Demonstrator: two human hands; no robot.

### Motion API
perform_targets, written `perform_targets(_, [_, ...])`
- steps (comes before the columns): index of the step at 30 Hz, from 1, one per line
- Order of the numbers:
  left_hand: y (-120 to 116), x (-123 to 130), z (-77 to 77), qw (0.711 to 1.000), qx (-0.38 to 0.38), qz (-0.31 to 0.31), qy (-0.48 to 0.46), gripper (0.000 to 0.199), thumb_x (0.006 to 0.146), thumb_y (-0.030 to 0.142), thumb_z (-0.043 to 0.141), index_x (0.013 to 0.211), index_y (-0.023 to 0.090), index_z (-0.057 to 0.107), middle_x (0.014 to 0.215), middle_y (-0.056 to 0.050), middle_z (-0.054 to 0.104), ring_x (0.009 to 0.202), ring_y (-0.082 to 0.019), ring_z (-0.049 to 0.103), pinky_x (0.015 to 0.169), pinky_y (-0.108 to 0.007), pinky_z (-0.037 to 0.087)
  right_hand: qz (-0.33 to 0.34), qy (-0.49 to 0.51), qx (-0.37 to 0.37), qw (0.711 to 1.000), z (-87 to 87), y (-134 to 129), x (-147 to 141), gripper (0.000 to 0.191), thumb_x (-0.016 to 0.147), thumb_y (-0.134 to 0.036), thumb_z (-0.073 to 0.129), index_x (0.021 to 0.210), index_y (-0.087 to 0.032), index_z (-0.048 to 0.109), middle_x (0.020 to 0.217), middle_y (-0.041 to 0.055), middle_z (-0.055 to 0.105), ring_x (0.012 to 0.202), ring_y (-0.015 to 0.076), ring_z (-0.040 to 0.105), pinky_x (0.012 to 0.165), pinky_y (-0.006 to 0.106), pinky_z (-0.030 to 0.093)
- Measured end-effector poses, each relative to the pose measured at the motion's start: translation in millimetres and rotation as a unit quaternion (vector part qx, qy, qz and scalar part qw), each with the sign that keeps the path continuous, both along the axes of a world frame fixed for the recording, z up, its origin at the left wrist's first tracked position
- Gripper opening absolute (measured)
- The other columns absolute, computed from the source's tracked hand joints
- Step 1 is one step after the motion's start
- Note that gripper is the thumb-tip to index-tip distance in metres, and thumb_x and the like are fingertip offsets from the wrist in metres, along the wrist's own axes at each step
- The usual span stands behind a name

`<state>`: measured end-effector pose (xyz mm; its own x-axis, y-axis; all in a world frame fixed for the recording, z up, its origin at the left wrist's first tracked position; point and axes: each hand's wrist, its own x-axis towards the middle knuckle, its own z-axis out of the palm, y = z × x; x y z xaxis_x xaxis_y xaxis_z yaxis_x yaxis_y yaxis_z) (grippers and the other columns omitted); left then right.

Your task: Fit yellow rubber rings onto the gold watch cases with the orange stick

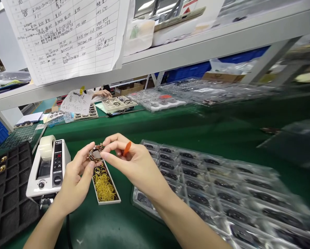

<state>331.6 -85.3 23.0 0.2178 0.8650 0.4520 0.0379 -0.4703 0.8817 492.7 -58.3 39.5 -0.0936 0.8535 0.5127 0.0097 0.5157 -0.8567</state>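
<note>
Component (96,154), small and round — we hold it between our left hand (75,176) and right hand (134,162), fingers pinched, above the yellow bands (104,186).

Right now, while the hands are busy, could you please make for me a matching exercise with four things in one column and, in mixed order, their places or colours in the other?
Things
1. Tape dispenser
2. Rubber bands
3. Large handwritten sheet
4. Small round part

Places or colours
A. Yellow, inside a narrow box
B. Between the fingers of the left hand and right hand
C. Beside the black compartment tray
D. Hanging over the shelf edge

Right pairs: 1-C, 2-A, 3-D, 4-B
</note>
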Motion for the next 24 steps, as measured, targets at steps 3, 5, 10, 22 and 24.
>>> perform_targets(3, [0,0,-0.6,1.0,-0.001,0.005,0.008,0.04,0.096,0.022,0.049,0.131,0.04,0.053,0.131,0.003,0.062,0.117,-0.017,0.062,0.1,-0.03,0.053,-0.007,0.004,-0.005,1.0,-0.3,-1,-1,0.014,0.076,-0.024,0.063,0.062,-0.019,0.063,0.081,0.0029,0.058,0.068,0.0133,0.054,0.057,0.025,0.041])
perform_targets(5, [0,0,-0.9,1.0,-0.003,0.009,0.01,0.04,0.096,0.022,0.05,0.132,0.039,0.054,0.131,0.002,0.062,0.117,-0.019,0.062,0.1,-0.03,0.053,-0.017,0.012,-0.008,1.0,-1.3,-2,-3,0.015,0.075,-0.025,0.063,0.061,-0.019,0.062,0.08,0.0027,0.058,0.066,0.0129,0.053,0.056,0.026,0.04])
perform_targets(10, [-1,4,-1.5,1.0,-0.004,0.02,-0.011,0.038,0.095,0.023,0.051,0.131,0.033,0.056,0.132,-0.002,0.062,0.118,-0.021,0.062,0.101,-0.034,0.053,-0.055,0.036,0.002,0.998,-6.4,-3,-12,0.016,0.076,-0.024,0.063,0.061,-0.018,0.062,0.077,0.0019,0.059,0.059,0.0101,0.046,0.053,0.026,0.037])
perform_targets(22, [1,16,-4.2,0.99,-0.007,0.12,-0.079,0.023,0.085,0.024,0.066,0.108,0.02,0.065,0.105,-0.006,0.074,0.096,-0.018,0.071,0.083,-0.024,0.058,-0.125,-0.033,0.112,0.985,-14.1,-6,-20,0.015,0.081,-0.015,0.06,0.067,-0.02,0.06,0.079,0.0014,0.059,0.067,0.0128,0.055,0.055,0.025,0.042])
perform_targets(24, [1,18,-4.7,0.983,-0.005,0.154,-0.095,0.017,0.084,0.025,0.068,0.1,0.018,0.065,0.093,-0.006,0.076,0.084,-0.016,0.073,0.074,-0.022,0.059,-0.151,-0.056,0.158,0.974,-17.4,-8,-25,0.016,0.083,-0.013,0.058,0.069,-0.02,0.058,0.079,0.0015,0.059,0.069,0.0133,0.056,0.056,0.025,0.043])
